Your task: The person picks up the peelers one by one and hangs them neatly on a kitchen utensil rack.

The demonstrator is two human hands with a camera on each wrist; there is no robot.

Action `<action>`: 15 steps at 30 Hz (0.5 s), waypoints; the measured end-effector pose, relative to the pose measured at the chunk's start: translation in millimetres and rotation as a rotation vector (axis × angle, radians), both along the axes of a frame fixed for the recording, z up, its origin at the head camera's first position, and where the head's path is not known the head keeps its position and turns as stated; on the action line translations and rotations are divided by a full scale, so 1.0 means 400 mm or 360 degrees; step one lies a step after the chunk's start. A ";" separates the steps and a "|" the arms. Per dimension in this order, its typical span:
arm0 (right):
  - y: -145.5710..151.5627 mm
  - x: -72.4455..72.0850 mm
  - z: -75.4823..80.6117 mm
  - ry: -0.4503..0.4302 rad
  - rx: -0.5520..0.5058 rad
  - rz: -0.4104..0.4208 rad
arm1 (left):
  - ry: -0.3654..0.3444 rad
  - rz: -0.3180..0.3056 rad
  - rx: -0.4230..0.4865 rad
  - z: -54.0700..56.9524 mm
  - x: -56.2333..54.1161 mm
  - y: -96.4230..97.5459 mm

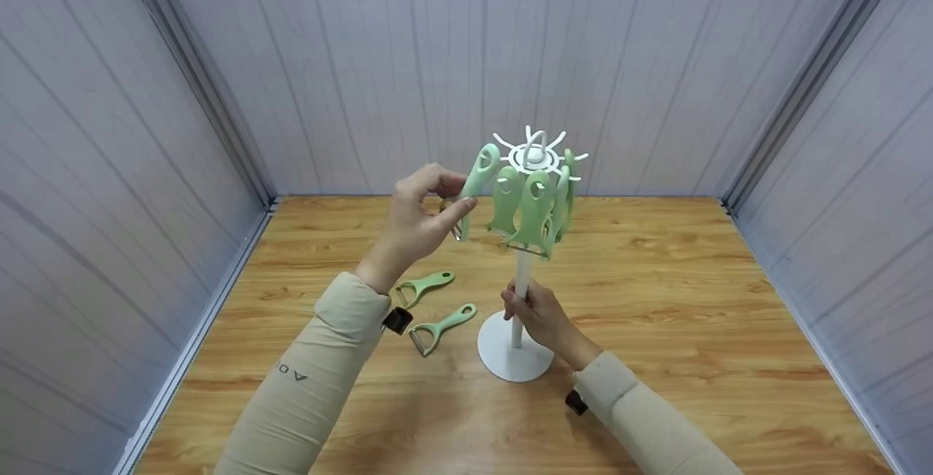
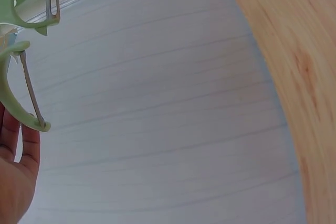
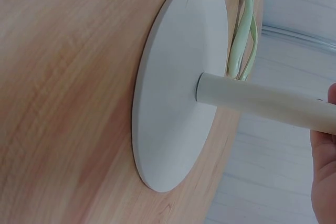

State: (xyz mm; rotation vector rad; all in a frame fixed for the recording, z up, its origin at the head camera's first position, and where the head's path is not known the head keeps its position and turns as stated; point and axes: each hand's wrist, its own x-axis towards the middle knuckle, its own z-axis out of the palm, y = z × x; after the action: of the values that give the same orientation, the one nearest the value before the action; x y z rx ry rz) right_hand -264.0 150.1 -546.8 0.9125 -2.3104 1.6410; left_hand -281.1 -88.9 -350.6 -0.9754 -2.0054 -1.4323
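My left hand (image 1: 419,216) pinches a green peeler (image 1: 477,175) by its handle, its holed end up beside the hooks of a white rack (image 1: 536,157). In the left wrist view the blade end of that peeler (image 2: 32,90) points away from the fingers. Several green peelers (image 1: 536,205) hang by their handle holes from the rack's front and right hooks; hooks at the back are bare. Below them, my right hand (image 1: 543,313) grips the white pole (image 1: 522,278). The round base (image 3: 178,93) stands flat on the table in the right wrist view.
Two green peelers lie on the wooden table (image 1: 692,358) left of the base, one nearer (image 1: 444,326) and one farther (image 1: 426,285). Pale panelled walls (image 1: 437,60) enclose the table at the back and both sides.
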 end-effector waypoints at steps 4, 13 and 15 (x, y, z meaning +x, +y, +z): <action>0.001 -0.001 0.001 -0.0013 -0.0011 0.0003 | -0.0031 -0.0024 0.0005 -0.005 0.001 0.014; 0.000 0.000 0.005 -0.0058 0.0013 -0.0003 | -0.0020 -0.0036 0.0035 -0.025 0.013 0.035; 0.001 0.000 0.004 -0.0053 -0.0013 0.0011 | -0.0037 -0.0032 0.0029 -0.027 0.019 0.041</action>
State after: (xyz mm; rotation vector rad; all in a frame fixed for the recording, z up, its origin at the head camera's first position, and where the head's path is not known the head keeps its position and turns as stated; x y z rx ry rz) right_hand -263.9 150.4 -545.3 0.8992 -2.3228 1.6801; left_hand -273.3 -72.5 -361.5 -0.9781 -2.0010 -1.4761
